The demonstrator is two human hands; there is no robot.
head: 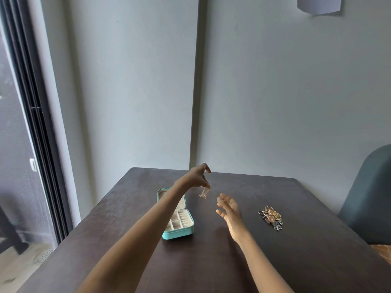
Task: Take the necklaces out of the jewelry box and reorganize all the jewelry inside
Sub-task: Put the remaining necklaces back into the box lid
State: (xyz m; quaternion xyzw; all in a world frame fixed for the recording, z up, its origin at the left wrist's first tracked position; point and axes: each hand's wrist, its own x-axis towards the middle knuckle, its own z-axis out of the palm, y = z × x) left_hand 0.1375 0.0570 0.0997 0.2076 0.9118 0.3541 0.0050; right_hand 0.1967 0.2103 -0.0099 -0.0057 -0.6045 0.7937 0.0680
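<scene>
A small teal jewelry box point(179, 233) lies open on the dark table point(211, 261), its cream compartments showing and looking bare; my left forearm hides part of its lid. My left hand point(198, 176) is raised past the box, fingertips pinched on a thin necklace point(204, 192) that dangles above the table. My right hand point(229, 210) hovers just right of and below the chain, palm turned toward it, fingers spread, holding nothing. A heap of gold and silver jewelry point(271, 217) lies on the table to the right of that hand.
The table stands against a grey wall. A blue-grey chair back point(368, 199) stands at the table's right side. A dark-framed sliding door point(36, 132) runs down the left, with floor and a drain cover point(45, 254) below it.
</scene>
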